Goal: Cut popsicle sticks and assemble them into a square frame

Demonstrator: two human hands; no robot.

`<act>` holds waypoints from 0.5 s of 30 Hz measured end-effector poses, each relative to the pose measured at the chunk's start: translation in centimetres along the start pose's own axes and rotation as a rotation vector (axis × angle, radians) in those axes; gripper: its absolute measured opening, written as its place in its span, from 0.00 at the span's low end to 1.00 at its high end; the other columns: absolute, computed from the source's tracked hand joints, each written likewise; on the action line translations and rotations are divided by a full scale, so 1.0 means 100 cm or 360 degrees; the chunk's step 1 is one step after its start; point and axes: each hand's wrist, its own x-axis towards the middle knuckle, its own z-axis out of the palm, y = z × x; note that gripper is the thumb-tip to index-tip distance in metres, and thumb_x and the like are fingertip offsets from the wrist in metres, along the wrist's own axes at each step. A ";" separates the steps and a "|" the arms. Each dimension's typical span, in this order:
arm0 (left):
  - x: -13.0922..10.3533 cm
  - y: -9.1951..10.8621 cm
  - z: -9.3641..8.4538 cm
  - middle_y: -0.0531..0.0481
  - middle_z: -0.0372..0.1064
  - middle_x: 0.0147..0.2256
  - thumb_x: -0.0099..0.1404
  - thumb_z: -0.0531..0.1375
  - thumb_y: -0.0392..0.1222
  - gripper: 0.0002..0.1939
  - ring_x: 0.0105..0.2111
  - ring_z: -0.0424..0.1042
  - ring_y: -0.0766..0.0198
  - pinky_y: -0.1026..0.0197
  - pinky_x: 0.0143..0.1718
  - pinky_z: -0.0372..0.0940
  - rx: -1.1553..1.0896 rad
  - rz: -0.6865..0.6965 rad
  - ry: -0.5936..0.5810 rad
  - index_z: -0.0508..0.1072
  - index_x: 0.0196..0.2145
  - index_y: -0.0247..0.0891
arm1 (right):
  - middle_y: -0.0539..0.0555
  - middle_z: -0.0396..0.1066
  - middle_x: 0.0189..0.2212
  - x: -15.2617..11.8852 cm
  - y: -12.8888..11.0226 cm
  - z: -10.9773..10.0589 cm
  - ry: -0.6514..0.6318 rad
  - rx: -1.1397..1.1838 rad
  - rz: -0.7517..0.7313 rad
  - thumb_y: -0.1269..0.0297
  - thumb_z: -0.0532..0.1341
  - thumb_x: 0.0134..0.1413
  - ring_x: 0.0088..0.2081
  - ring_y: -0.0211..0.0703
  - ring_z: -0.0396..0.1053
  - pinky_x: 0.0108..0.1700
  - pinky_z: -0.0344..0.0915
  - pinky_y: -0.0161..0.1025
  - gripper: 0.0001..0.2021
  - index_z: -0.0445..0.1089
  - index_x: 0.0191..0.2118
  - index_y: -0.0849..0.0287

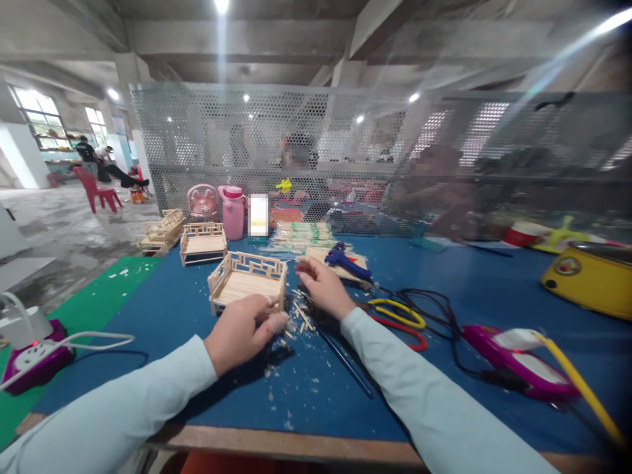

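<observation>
Left hand [244,331] curls, apparently touching the wooden model [247,284] just beyond; right hand [324,288] bends too—can't tell if either pinches!

Partly hidden: near corner of the stick frame [251,280], behind my left hand [247,329]; my right hand's [323,286] fingertips, too blurred for me to tell what they touch. Cut off by the right edge: yellow pot [592,276]. Blurred: people behind the perforated screen [197,145].

Head-height view, forward and down
</observation>
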 end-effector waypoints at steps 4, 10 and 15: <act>0.006 -0.009 -0.028 0.51 0.65 0.18 0.63 0.52 0.48 0.20 0.20 0.64 0.68 0.65 0.25 0.59 0.0100 0.0057 0.0456 0.69 0.18 0.38 | 0.44 0.61 0.16 -0.007 -0.018 -0.003 -0.0003 -0.0009 0.0042 0.59 0.55 0.50 0.18 0.35 0.61 0.20 0.59 0.32 0.07 0.63 0.32 0.57; 0.040 -0.070 -0.057 0.50 0.69 0.28 0.63 0.51 0.52 0.17 0.25 0.67 0.68 0.68 0.22 0.61 -0.0709 -0.0635 0.1062 0.71 0.34 0.37 | 0.42 0.61 0.12 -0.016 -0.043 0.002 -0.0318 0.0375 0.0581 0.51 0.49 0.56 0.11 0.34 0.58 0.11 0.51 0.29 0.11 0.57 0.36 0.53; 0.044 -0.079 -0.028 0.42 0.74 0.33 0.64 0.45 0.58 0.26 0.33 0.74 0.60 0.58 0.36 0.69 -0.1806 -0.1138 0.0433 0.72 0.38 0.33 | 0.47 0.68 0.23 -0.009 -0.039 0.009 -0.0310 0.1001 0.0657 0.53 0.50 0.57 0.24 0.37 0.70 0.25 0.66 0.33 0.12 0.53 0.44 0.51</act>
